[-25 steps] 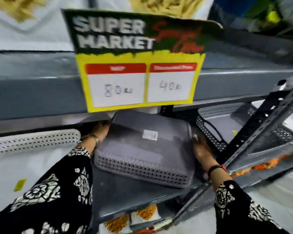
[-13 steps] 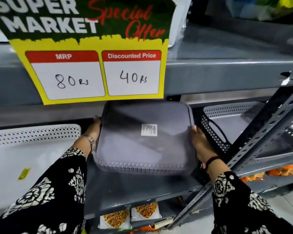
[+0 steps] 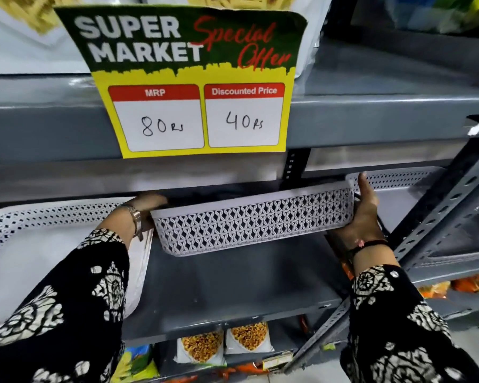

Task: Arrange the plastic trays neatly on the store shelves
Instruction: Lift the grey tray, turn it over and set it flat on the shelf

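Observation:
A grey plastic tray (image 3: pixel 249 225) with a lattice side wall is held level just above the grey metal shelf (image 3: pixel 233 286), its long side facing me. My left hand (image 3: pixel 147 203) grips its left end, fingers reaching over the rim. My right hand (image 3: pixel 367 205) clasps its right end, thumb pointing up. A large white perforated tray (image 3: pixel 39 244) lies on the shelf to the left, close to my left wrist. Another grey perforated tray (image 3: pixel 398 183) sits on the shelf behind and right of the held one.
A yellow and green price sign (image 3: pixel 194 87) hangs from the upper shelf edge (image 3: pixel 371 120) just above the tray. A slotted metal upright (image 3: pixel 454 194) slants across the right side. Snack packets (image 3: pixel 224 344) fill the shelf below.
The tray was upside down with its labelled bottom facing me; it now sits turned upright with the lattice wall toward me. Both hands stayed on its ends.

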{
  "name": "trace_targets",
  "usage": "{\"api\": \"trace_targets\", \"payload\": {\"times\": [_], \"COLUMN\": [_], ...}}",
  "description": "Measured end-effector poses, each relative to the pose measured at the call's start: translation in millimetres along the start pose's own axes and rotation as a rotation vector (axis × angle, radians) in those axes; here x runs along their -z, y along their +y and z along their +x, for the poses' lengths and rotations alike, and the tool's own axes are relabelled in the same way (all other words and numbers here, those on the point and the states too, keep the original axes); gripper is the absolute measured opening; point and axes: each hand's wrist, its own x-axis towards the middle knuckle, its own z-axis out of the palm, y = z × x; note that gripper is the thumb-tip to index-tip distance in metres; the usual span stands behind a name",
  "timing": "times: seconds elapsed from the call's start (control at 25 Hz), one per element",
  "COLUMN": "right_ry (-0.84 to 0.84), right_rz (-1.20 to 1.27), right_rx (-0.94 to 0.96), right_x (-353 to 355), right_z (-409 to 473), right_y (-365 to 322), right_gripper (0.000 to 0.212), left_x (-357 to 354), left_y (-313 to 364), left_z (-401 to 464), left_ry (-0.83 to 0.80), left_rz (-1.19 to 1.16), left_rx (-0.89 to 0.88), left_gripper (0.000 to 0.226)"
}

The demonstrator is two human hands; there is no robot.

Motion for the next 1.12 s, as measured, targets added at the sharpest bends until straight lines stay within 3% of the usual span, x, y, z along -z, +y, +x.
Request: {"api": "trace_targets", "payload": {"times": [0.12, 0.2, 0.36, 0.52, 0.6, 0.96, 1.12], "right_ry": [-0.016, 0.022, 0.27, 0.437, 0.444, 0.536, 0.518], "right_rz": [-0.154, -0.333, -0.812, -1.035, -1.147, -1.091, -1.171], "right_rx": [-0.048, -0.107, -0.059, -0.005, 0.044, 0.077, 0.051], "right_x": [-3, 0, 14, 25, 28, 38, 36], "right_z": [-6, -6, 1, 12, 8, 2, -3], "right_y": [-4, -5, 7, 22, 26, 43, 45], "right_gripper": [0.029, 0.013, 0.015, 0.028, 0.02, 0.034, 0.02], "left_x": [3, -2, -13, -22, -24, -32, -32], "left_y": [-8, -14, -19, -21, -26, -43, -45], "left_z": [16, 22, 9, 3, 2, -5, -7], "left_ry": [0.136, 0.219, 0.266, 0.271, 0.302, 0.374, 0.37], "left_rz": [0.236, 0.431, 0.855, 1.143, 1.201, 1.285, 1.302], "left_rx": [-0.02, -0.044, -0.102, -0.057, -0.072, -0.073, -0.094], "left_gripper": [0.027, 0.018, 0.027, 0.037, 0.039, 0.049, 0.053]}}
